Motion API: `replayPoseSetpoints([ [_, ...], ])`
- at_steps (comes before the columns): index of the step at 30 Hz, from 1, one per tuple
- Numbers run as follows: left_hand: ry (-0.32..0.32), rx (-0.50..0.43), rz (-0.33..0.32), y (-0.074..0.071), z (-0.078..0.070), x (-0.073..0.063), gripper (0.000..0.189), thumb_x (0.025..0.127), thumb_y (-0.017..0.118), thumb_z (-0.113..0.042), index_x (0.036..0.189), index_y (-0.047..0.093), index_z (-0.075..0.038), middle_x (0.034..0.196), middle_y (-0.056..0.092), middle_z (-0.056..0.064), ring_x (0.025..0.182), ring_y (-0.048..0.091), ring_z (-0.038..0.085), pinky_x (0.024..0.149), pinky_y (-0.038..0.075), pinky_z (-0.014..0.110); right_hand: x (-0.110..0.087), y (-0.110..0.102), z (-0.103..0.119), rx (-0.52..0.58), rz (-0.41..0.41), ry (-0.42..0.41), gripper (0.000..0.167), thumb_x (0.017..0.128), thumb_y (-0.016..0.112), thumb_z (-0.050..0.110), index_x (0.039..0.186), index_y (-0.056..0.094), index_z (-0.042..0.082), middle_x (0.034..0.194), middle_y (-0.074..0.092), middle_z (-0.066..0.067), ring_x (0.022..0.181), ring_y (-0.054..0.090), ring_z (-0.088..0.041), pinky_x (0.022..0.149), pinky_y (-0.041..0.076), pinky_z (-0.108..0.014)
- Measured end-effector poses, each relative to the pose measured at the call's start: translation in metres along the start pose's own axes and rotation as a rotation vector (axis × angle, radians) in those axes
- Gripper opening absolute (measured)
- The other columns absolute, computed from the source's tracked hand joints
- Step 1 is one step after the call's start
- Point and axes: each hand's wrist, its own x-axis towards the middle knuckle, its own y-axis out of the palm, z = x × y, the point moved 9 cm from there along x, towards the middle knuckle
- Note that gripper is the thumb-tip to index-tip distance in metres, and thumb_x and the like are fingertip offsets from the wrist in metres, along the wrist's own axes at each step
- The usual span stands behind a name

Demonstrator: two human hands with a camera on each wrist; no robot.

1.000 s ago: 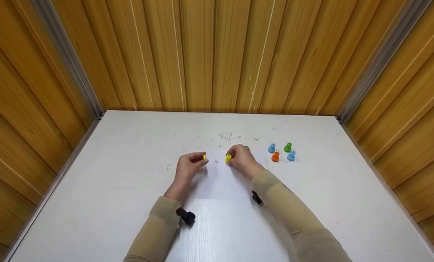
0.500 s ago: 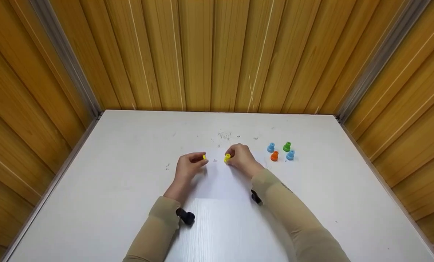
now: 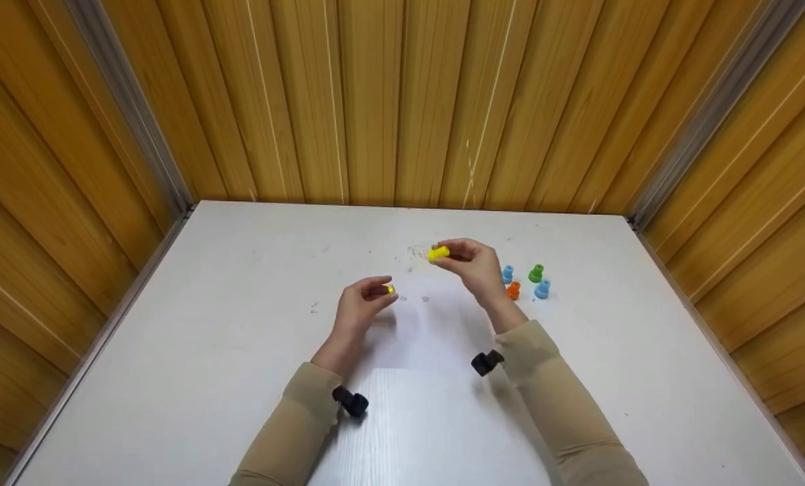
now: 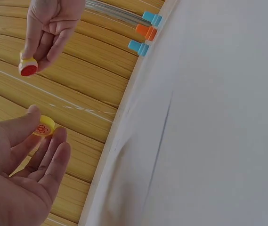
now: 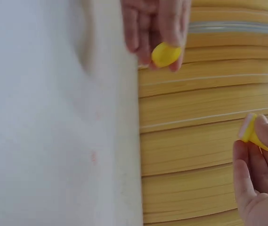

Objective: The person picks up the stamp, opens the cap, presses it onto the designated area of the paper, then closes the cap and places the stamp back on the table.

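My right hand (image 3: 480, 270) pinches a yellow toy stamp (image 3: 438, 254) between thumb and fingers, raised above the far part of a white sheet of paper (image 3: 436, 337). The left wrist view shows the stamp's red face (image 4: 28, 70). A round yellow cap (image 4: 46, 125) with a red flower on it is pinched in my left hand (image 3: 356, 310), over the sheet's left side. Small faint prints (image 3: 425, 298) mark the paper between the hands.
Two blue stamps, an orange stamp (image 3: 513, 291) and a green stamp (image 3: 536, 273) stand on the white table (image 3: 254, 283), right of the paper. My right hand partly overlaps this group. Wood-patterned walls (image 3: 402, 101) enclose the table's back and sides.
My right hand has lifted the yellow stamp off the paper, up and away, and tilted it. A faint print shows where it stood. My left hand stays nearly in place with the cap.
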Motion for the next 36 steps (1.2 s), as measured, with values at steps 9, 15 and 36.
replayPoseSetpoints([
  [9,0.019,-0.076,0.08,0.018,-0.003,-0.006,0.03,0.089,0.08,-0.008,0.116,0.073,0.005,0.108,0.077,0.016,0.091,0.075,0.015,0.084,0.064,0.027,-0.033,0.009,-0.03,0.22,0.023,0.058,0.037,0.091,0.076,0.002,0.127,0.069,-0.002,0.118,0.076,-0.007,0.102,0.072,-0.013,0.092,0.061,-0.021],
  [15,0.077,-0.041,0.131,0.026,-0.008,-0.009,0.027,0.088,0.082,-0.012,0.111,0.075,0.002,0.107,0.078,0.016,0.092,0.075,0.016,0.084,0.064,0.028,-0.042,0.025,-0.039,0.255,0.064,0.025,0.039,0.087,0.078,-0.003,0.124,0.068,-0.009,0.11,0.079,-0.007,0.097,0.073,-0.012,0.089,0.062,-0.022],
  [36,0.103,-0.014,0.13,0.032,-0.011,-0.014,0.025,0.087,0.083,-0.013,0.108,0.077,-0.001,0.106,0.078,0.015,0.095,0.076,0.02,0.085,0.065,0.028,-0.049,0.033,-0.049,0.164,0.066,0.039,0.032,0.087,0.079,-0.001,0.119,0.072,-0.001,0.115,0.077,-0.014,0.1,0.073,-0.015,0.089,0.062,-0.023],
])
